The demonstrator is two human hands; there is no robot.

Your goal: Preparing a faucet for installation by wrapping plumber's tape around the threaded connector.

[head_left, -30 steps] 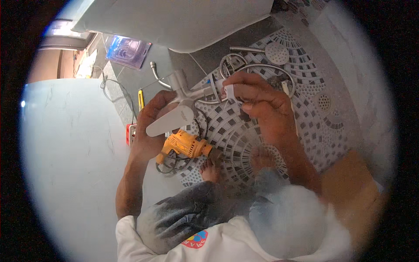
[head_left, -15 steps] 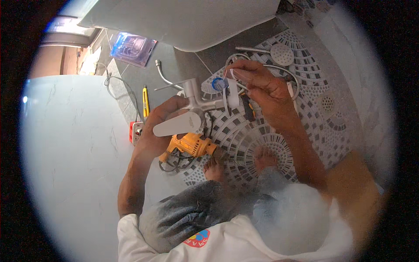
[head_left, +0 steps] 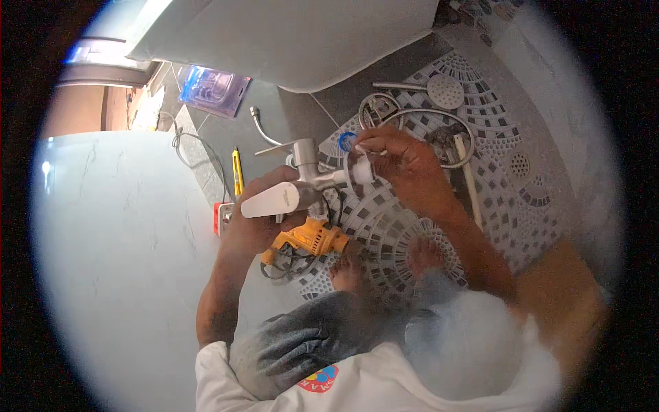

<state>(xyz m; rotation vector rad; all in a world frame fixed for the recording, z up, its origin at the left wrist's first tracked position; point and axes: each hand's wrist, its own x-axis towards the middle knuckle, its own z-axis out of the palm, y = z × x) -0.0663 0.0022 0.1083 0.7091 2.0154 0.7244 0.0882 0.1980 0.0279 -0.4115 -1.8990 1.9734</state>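
Note:
My left hand is closed round the body of a brushed-metal tap with flat levers, held up over the floor. A thin round metal flange sits near the tap's right end. White thread seal tape shows at that end, beside the flange. My right hand is closed with its fingertips pinched at the tape; they partly hide it. Just left of those fingertips a blue ring shows; I cannot tell whether it is held or lies behind them.
A yellow-orange power drill lies below the tap, near my feet. Left of it are a red-and-white socket box and a yellow cutter knife. A shower head, a coiled metal hose and a clear blister pack lie farther off.
My right hand has come lower and closer to the tap's end. The white strip that hung from its fingers now sits bunched against that end. The left hand still grips the tap.

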